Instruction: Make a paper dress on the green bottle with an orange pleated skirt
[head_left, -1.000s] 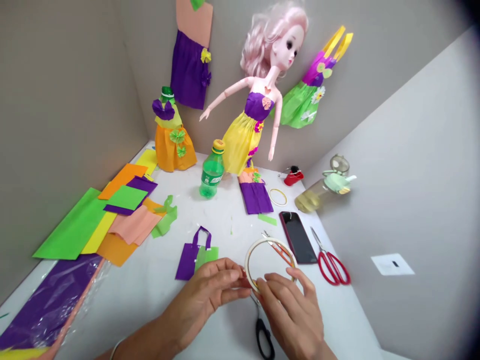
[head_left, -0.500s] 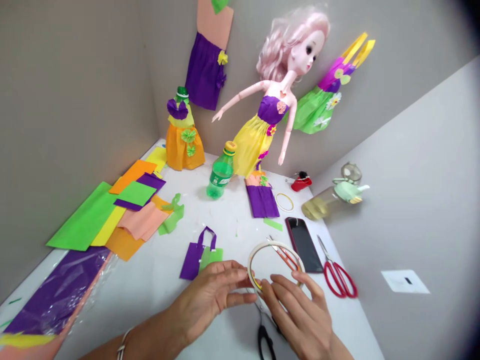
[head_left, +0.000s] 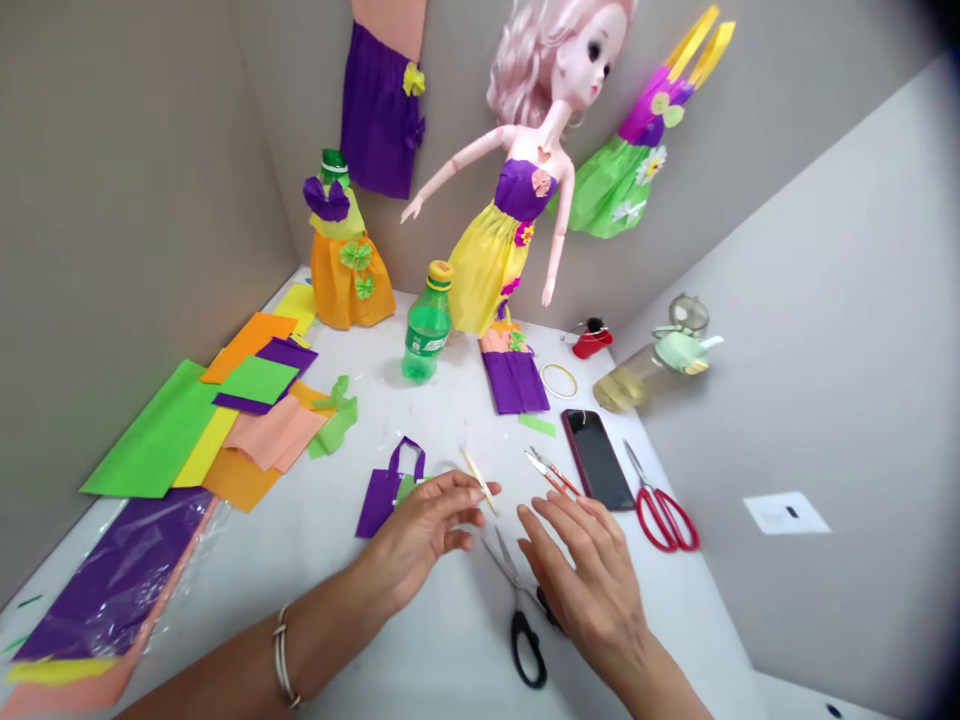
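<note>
My left hand (head_left: 431, 530) holds the thin tape ring (head_left: 478, 478), which is turned nearly edge-on between the fingertips. To its right, my right hand (head_left: 581, 565) is open over the table, fingers spread, touching nothing that I can see. Black-handled scissors (head_left: 529, 648) lie below and between the hands, one handle partly behind my right hand. A small purple paper bag (head_left: 377, 503) with a green piece lies just behind my left hand. Orange-handled snips (head_left: 551, 472) are behind my right hand.
Coloured paper sheets (head_left: 157, 430) cover the left side. A green bottle (head_left: 427, 335) and a doll in a yellow skirt (head_left: 484, 265) stand behind. At right are a phone (head_left: 598, 460), red scissors (head_left: 664, 518) and a tilted jug (head_left: 634, 380).
My right hand has let go of the tape ring and moved slightly away. The ring has turned from a round view to nearly edge-on in my left hand. The camera view has shifted slightly.
</note>
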